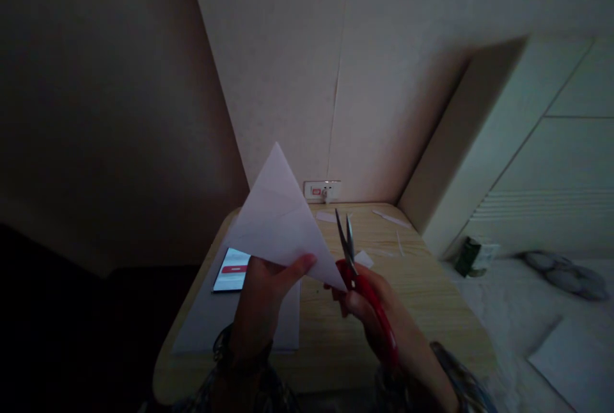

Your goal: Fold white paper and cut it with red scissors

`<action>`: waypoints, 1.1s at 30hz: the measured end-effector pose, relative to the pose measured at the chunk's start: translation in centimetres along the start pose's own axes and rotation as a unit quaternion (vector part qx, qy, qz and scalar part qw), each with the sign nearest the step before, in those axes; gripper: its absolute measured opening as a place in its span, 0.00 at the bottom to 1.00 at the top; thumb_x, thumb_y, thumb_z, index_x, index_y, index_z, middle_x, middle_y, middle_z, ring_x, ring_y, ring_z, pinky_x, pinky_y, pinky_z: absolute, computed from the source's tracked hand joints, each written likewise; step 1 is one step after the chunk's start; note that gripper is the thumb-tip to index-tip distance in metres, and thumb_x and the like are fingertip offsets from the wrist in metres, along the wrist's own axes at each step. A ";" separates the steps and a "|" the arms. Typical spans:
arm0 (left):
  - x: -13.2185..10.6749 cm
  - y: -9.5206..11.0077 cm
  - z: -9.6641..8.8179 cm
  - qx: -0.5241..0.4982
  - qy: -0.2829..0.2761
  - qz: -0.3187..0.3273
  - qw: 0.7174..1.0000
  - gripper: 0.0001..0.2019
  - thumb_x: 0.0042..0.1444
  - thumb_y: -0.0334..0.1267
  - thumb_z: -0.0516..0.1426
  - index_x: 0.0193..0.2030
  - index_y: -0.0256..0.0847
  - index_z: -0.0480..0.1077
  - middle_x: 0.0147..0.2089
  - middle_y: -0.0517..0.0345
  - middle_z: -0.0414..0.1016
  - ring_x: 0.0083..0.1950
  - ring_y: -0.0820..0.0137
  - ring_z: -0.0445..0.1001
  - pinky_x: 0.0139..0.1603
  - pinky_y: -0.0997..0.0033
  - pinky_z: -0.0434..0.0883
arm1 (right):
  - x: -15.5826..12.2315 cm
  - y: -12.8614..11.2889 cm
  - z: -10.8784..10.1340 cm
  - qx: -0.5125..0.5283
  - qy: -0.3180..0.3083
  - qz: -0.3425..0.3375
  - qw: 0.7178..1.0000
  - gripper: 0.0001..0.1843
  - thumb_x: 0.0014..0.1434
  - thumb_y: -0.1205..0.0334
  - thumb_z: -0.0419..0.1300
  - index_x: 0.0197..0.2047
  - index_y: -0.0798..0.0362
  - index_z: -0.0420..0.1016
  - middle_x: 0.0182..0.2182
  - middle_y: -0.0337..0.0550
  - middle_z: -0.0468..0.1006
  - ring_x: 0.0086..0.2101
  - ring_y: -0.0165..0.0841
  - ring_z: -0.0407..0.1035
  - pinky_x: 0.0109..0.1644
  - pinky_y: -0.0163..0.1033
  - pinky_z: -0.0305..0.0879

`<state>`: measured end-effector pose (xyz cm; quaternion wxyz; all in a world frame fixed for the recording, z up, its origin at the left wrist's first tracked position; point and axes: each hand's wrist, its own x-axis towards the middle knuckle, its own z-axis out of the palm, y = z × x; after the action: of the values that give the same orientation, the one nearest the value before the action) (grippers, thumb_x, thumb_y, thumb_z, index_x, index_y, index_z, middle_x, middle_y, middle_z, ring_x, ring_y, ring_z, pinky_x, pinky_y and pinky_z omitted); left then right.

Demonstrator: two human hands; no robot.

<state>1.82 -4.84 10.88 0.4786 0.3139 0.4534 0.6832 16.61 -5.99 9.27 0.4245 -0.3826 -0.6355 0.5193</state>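
My left hand [273, 285] pinches a white sheet of paper folded into a triangle [278, 215], its thumb on the near face and the other fingers hidden behind. The triangle is held up over the table with one point upward. In my right hand [378, 311] is a pair of scissors [367, 298] with red handles, its metal blades slightly apart and pointing up and away. The blades stand to the right of the paper. The triangle's lower right corner reaches the fingers of my right hand; whether they grip it too I cannot tell.
On the wooden table [446, 330] lie white sheets [288, 323], a phone with a lit screen [231, 270] and several paper scraps [391, 218]. A wall socket [322, 190] sits behind. A dark green box [467, 256] and a grey item [566, 275] rest on the floor at right.
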 end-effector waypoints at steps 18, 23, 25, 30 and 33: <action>-0.1 -0.4 -0.1 -0.037 0.066 0.032 0.997 0.23 0.44 0.39 0.64 0.49 0.44 0.70 0.44 0.58 0.78 0.48 0.65 0.75 0.48 0.70 0.71 | 0.0 0.5 0.1 -0.015 0.025 0.049 0.998 0.14 0.50 0.56 0.62 0.24 0.52 0.60 0.19 0.31 0.59 0.22 0.26 0.54 0.25 0.32 0.52; -0.3 -0.5 -0.3 -0.009 0.101 0.036 0.994 0.24 0.43 0.39 0.65 0.50 0.46 0.69 0.44 0.59 0.78 0.47 0.65 0.75 0.49 0.69 0.70 | -0.3 0.6 0.2 0.009 0.016 0.022 1.000 0.15 0.53 0.51 0.59 0.25 0.52 0.61 0.21 0.33 0.60 0.23 0.28 0.54 0.27 0.34 0.51; -0.3 -0.5 -0.4 -0.007 0.092 0.024 0.995 0.23 0.44 0.38 0.64 0.49 0.45 0.69 0.42 0.59 0.78 0.46 0.64 0.76 0.48 0.68 0.71 | -0.3 0.9 0.0 0.026 0.042 -0.015 0.999 0.18 0.56 0.46 0.55 0.26 0.52 0.62 0.21 0.34 0.59 0.24 0.29 0.54 0.27 0.35 0.51; -0.5 0.0 0.0 -0.012 0.058 0.014 0.998 0.15 0.42 0.38 0.64 0.40 0.45 0.73 0.39 0.57 0.78 0.45 0.59 0.76 0.47 0.60 0.73 | -0.3 1.3 -0.2 -0.016 0.058 -0.081 0.995 0.23 0.59 0.40 0.46 0.27 0.52 0.63 0.23 0.37 0.61 0.25 0.31 0.57 0.29 0.36 0.54; -0.9 1.0 0.5 -0.008 0.033 -0.004 0.999 0.07 0.39 0.37 0.64 0.29 0.43 0.73 0.37 0.54 0.79 0.44 0.56 0.76 0.45 0.58 0.74 | -0.4 1.3 0.3 -0.079 0.017 -0.072 0.994 0.26 0.58 0.37 0.45 0.31 0.51 0.66 0.26 0.40 0.66 0.28 0.34 0.61 0.31 0.37 0.57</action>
<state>2.21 -5.66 11.96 0.4686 0.2853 0.4652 0.6947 16.57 -6.24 7.92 0.4401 -0.3772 -0.6927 0.4292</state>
